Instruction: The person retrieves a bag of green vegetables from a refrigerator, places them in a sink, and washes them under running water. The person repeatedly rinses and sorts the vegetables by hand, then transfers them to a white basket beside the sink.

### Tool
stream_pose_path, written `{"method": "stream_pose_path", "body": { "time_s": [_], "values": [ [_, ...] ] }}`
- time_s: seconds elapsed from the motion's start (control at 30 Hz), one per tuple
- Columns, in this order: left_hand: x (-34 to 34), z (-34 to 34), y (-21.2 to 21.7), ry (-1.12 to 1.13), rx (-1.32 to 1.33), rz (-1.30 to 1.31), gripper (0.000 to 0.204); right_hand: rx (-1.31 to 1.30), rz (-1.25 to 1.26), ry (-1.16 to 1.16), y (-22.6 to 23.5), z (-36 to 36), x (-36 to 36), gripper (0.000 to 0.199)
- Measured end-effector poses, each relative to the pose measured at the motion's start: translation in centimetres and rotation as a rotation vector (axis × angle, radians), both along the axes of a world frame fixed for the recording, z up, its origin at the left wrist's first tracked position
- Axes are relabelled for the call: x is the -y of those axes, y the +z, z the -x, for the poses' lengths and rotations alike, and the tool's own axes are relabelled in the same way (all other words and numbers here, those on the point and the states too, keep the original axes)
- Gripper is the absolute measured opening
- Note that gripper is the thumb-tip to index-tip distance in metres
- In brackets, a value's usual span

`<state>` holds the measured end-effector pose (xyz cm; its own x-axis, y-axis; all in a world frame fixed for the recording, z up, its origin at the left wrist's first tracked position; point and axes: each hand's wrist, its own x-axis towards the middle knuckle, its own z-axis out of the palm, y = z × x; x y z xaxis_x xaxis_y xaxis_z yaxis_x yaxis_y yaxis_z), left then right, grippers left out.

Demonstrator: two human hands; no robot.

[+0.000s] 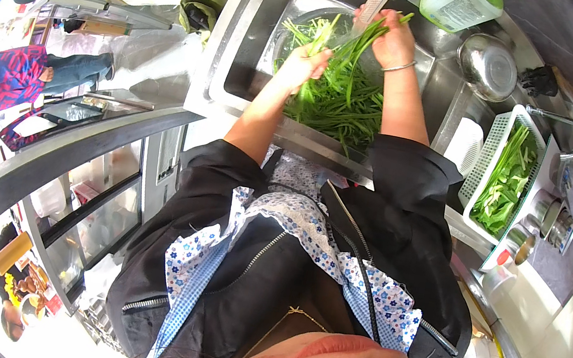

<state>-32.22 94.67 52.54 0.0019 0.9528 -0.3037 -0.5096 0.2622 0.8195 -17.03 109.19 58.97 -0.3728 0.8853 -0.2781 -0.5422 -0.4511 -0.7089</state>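
Inspection: green stalks [341, 107] at steel sink [226, 46].
Left hand [304, 69] and right hand [392, 43]: fingers of each clamped on green stalks; more lie beneath.

Before you, a steel sink [251, 46] carries a heap of long greens [342, 113], spread toward its near wall. On the ledge [445, 84] along its right, you have a bottle [456, 5] standing near a round bowl [486, 67]. Closer to your right side, a white basket [481, 167] bears leafy greens [508, 177].
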Motion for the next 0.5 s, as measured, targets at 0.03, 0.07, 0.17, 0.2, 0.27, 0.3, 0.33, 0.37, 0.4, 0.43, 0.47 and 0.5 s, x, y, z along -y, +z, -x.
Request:
{"method": "stream_pose_path", "body": {
  "time_s": [0.03, 0.07, 0.17, 0.2, 0.27, 0.3, 0.33, 0.37, 0.4, 0.43, 0.47, 0.5],
  "values": [
    [0.2, 0.8, -0.9, 0.059, -0.123, 0.116, 0.012, 0.025, 0.010, -0.050, 1.0, -1.2, -0.6, 0.027],
    [0.4, 1.8, -1.8, 0.081, -0.181, 0.098, 0.012, -0.093, 0.020, -0.045, 1.9, -2.0, -1.4, 0.030],
    [1.0, 4.7, -3.5, 0.392, -0.404, 0.341, 0.010, -0.107, -0.131, -0.109, 3.3, -4.3, -2.3, 0.031],
    [1.0, 5.4, -3.5, 0.485, -0.498, 0.418, 0.010, -0.146, -0.098, -0.043, 3.2, -4.3, -2.2, 0.027],
    [0.5, 5.3, -2.7, 0.574, -0.646, 0.343, 0.016, -0.200, -0.095, 0.008, 2.3, -3.9, -1.6, 0.019],
    [-0.1, 4.6, -1.9, 0.584, -0.709, 0.243, 0.017, -0.160, -0.045, -0.007, 1.5, -3.3, -1.1, 0.015],
    [-0.9, 3.5, -0.9, 0.583, -0.749, 0.227, 0.019, -0.187, -0.005, -0.018, 0.6, -2.5, -0.5, 0.012],
    [-1.6, 2.4, 0.2, 0.468, -0.580, 0.128, 0.019, -0.209, -0.003, -0.023, -0.2, -1.6, 0.0, 0.012],
    [-2.3, 1.0, 1.3, 0.346, -0.378, 0.033, 0.019, -0.188, 0.059, -0.069, -0.9, -0.7, 0.5, 0.013],
    [-3.2, -0.3, 2.4, 0.259, -0.293, 0.075, 0.018, -0.140, -0.013, -0.091, -1.5, 0.0, 1.0, 0.011],
    [-3.6, -1.1, 3.4, 0.160, -0.165, -0.040, 0.017, -0.193, -0.037, -0.054, -1.9, 0.7, 1.2, 0.012],
    [-3.9, -1.7, 4.2, 0.142, -0.265, 0.050, 0.018, -0.210, -0.059, -0.058, -2.1, 1.1, 1.5, 0.013]
  ]
}}
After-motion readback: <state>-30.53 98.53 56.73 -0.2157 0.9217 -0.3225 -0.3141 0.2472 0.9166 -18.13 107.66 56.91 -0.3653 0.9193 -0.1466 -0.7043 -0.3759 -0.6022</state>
